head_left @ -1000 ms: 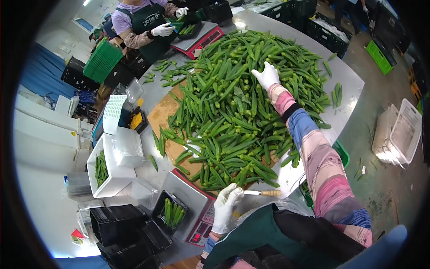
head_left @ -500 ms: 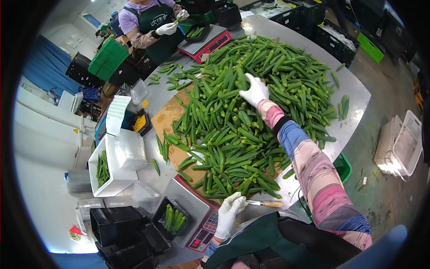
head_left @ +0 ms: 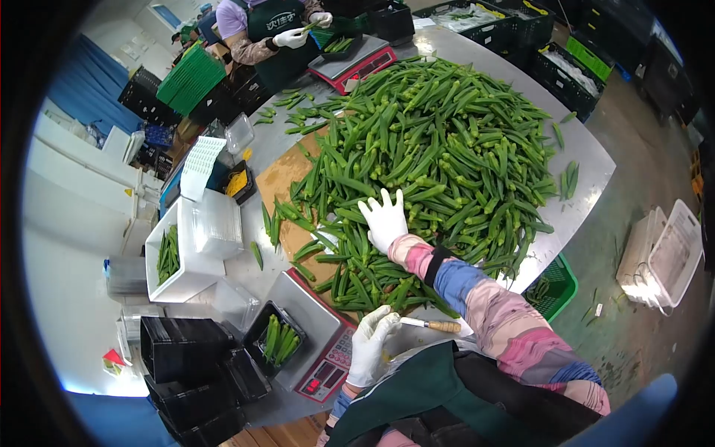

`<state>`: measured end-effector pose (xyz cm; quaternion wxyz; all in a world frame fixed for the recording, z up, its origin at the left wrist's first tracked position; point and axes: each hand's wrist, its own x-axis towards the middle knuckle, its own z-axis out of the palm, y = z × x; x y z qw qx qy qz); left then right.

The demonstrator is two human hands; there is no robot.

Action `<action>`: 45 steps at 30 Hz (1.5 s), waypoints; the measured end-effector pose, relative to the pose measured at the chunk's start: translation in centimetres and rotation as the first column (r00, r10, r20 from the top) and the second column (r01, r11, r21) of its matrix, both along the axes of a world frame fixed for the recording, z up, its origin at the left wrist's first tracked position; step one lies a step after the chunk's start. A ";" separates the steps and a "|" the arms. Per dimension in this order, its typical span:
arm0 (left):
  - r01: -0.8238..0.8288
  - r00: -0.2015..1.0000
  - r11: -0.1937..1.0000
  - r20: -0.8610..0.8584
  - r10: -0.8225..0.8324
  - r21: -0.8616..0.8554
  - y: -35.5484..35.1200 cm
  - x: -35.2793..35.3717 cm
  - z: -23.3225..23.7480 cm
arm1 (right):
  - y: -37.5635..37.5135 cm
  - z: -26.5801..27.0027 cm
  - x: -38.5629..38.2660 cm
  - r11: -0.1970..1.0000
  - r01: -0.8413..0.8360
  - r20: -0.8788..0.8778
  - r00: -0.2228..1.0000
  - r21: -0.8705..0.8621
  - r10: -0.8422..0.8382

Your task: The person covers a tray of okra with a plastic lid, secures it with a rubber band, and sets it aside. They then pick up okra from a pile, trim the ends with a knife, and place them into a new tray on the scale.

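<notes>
A large heap of green okra (head_left: 447, 141) covers much of the metal table. My right hand (head_left: 386, 222), in a white glove, rests over the near left part of the heap with its fingers spread. My left hand (head_left: 372, 344), also gloved, is closed with bent fingers at the table's near side; whatever it pinches, if anything, is hidden. Just right of it lies a knife (head_left: 439, 325) with a wooden handle, its blade pointing toward the left hand. Beside that hand stands a red-and-grey scale (head_left: 331, 365) bearing a black tray (head_left: 296, 354) of okra.
Stacked black trays (head_left: 182, 350) stand at the near left. Behind them is a white box (head_left: 195, 281) holding okra and clear containers. Across the table a co-worker in an apron (head_left: 279, 33) handles okra by another scale (head_left: 354, 63). A green basket (head_left: 562, 287) sits below the right edge.
My right hand has come back toward me and left from the heap's middle, and its fingers have spread. My left hand stays by the knife. The whole view has shifted slightly.
</notes>
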<state>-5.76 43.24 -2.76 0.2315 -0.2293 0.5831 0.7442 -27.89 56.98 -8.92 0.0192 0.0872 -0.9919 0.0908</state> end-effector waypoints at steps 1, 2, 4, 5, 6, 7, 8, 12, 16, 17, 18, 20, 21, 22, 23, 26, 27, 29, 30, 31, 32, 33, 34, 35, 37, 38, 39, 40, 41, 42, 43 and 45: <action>-0.007 1.000 1.000 0.003 0.007 0.016 0.0 0.1 0.1 | -0.3 -0.1 0.9 1.000 -0.009 -0.033 0.999 -0.004 0.008; -0.002 1.000 1.000 -0.002 0.003 0.018 -0.1 0.2 0.0 | -0.4 -0.3 1.6 1.000 -0.016 -0.065 0.998 -0.006 0.015; 0.012 1.000 1.000 -0.011 -0.011 0.024 -0.3 0.3 -0.4 | -0.5 -0.6 3.0 0.996 -0.081 0.052 0.995 -0.032 0.082; 0.020 1.000 0.999 -0.023 -0.019 0.042 -0.4 0.4 -1.0 | -0.6 -1.1 4.1 0.992 -0.116 0.068 0.990 -0.054 0.120; 0.018 1.000 0.998 -0.022 -0.017 0.056 -0.3 0.4 -1.0 | -0.5 -0.6 5.7 0.986 -0.120 0.081 0.988 -0.117 0.130; 0.015 1.000 0.998 -0.022 -0.014 0.067 -0.2 0.4 -1.1 | -0.4 -0.5 7.0 0.983 -0.162 0.069 0.983 -0.085 0.168; 0.011 1.000 0.997 -0.022 -0.009 0.078 -0.2 0.3 -1.1 | -0.3 -0.4 8.1 0.977 -0.205 0.059 0.976 -0.053 0.208; -0.006 1.000 0.998 -0.001 0.006 0.064 -0.3 0.1 -1.1 | 2.3 0.6 8.9 0.893 -0.375 0.114 0.904 -0.250 0.411; 0.014 1.000 0.999 -0.016 -0.013 0.045 -0.6 -0.2 -0.7 | 8.1 4.0 2.5 0.878 -0.048 -0.116 0.993 -0.476 -0.008; 0.010 1.000 0.999 -0.017 -0.009 0.053 -0.7 -0.3 -0.7 | 9.8 4.6 0.8 0.907 -0.014 -0.262 0.959 -0.422 -0.107; 0.004 1.000 0.998 -0.015 -0.003 0.060 -0.7 -0.2 -0.7 | 12.2 4.2 -1.2 0.974 -0.075 -0.407 0.913 -0.215 -0.020; -0.004 1.000 0.998 -0.025 0.006 0.064 -0.6 0.0 -0.7 | 15.5 2.9 -3.7 0.997 -0.017 -0.383 0.924 -0.069 -0.011; -0.007 0.999 0.998 -0.034 0.009 0.064 -0.6 -0.1 -0.7 | 16.8 1.4 -4.6 0.999 -0.001 -0.430 0.903 0.032 0.015; -0.009 0.999 0.998 -0.041 0.011 0.063 -0.6 0.0 -0.6 | 17.4 0.5 -5.0 1.000 0.007 -0.437 0.899 -0.019 -0.014; -0.008 0.999 0.999 -0.049 0.011 0.053 -0.6 0.0 -0.6 | 18.4 -0.3 -4.9 1.000 0.013 -0.363 0.932 0.023 -0.004; -0.029 0.997 0.997 -0.066 0.034 0.074 -0.8 0.3 -1.4 | 19.3 0.0 -4.3 0.998 0.015 -0.241 0.970 0.057 -0.001; -0.024 0.997 0.998 -0.065 0.027 0.057 -0.9 0.3 -1.1 | 19.4 0.4 -3.9 0.999 0.006 -0.267 0.964 0.032 0.003; -0.027 0.998 0.998 -0.057 0.030 0.049 -1.1 0.3 -1.2 | 19.2 1.6 -2.4 0.997 0.000 -0.343 0.939 -0.072 -0.025; -0.029 0.998 0.999 -0.053 0.031 0.046 -1.1 0.4 -1.2 | 18.9 2.0 -1.5 0.963 0.039 -0.275 0.955 -0.265 -0.114; -0.026 0.998 0.999 -0.052 0.028 0.045 -1.1 0.4 -1.1 | 18.5 2.3 -0.4 0.892 0.087 -0.189 0.964 -0.444 -0.188; -0.021 0.998 0.999 -0.050 0.023 0.046 -1.0 0.4 -0.9 | 18.2 2.9 0.9 0.786 0.145 -0.089 0.965 -0.601 -0.246; -0.014 0.999 0.999 -0.049 0.016 0.047 -0.9 0.3 -0.9 | 17.6 4.2 2.5 0.539 0.171 0.094 0.981 -0.824 -0.168; -0.005 0.999 0.999 -0.042 0.007 0.049 -0.8 0.4 -0.9 | 17.2 5.3 3.9 0.233 0.238 0.237 0.971 -0.943 -0.032; 0.005 0.999 0.999 -0.036 -0.003 0.050 -0.8 0.4 -0.9 | 17.2 5.2 5.0 0.195 0.229 0.242 0.969 -0.954 0.046; 0.028 0.999 0.999 -0.042 -0.026 0.044 -0.8 0.5 -0.9 | 16.5 5.1 7.2 -0.027 0.271 0.263 0.949 -0.962 0.172; 0.041 0.998 0.998 -0.053 -0.039 0.036 -0.9 0.6 -0.8 | 16.2 4.7 8.1 -0.196 0.282 0.231 0.942 -0.939 0.245; 0.054 0.997 0.998 -0.063 -0.052 0.029 -0.9 0.7 -0.8 | 15.5 5.2 8.8 -0.298 0.323 0.248 0.932 -0.898 0.263; 0.048 0.997 0.998 -0.065 -0.046 0.029 -1.0 0.8 -0.8 | 15.2 4.9 9.4 -0.369 0.354 0.251 0.921 -0.859 0.299; 0.042 0.997 0.999 -0.067 -0.040 0.030 -1.0 1.0 -0.8 | 15.0 4.4 10.0 -0.437 0.384 0.250 0.909 -0.813 0.334; 0.036 0.997 0.999 -0.070 -0.034 0.030 -1.1 1.1 -0.8 | 14.8 4.2 10.5 -0.499 0.413 0.244 0.896 -0.761 0.370; 0.037 0.997 0.999 -0.067 -0.035 0.027 -1.1 1.2 -0.7 | 14.3 4.2 11.0 -0.545 0.415 0.228 0.897 -0.729 0.378; 0.024 0.998 0.999 -0.056 -0.021 0.049 -1.2 1.4 -0.5 | 13.6 3.5 11.7 -0.609 0.428 0.177 0.886 -0.668 0.429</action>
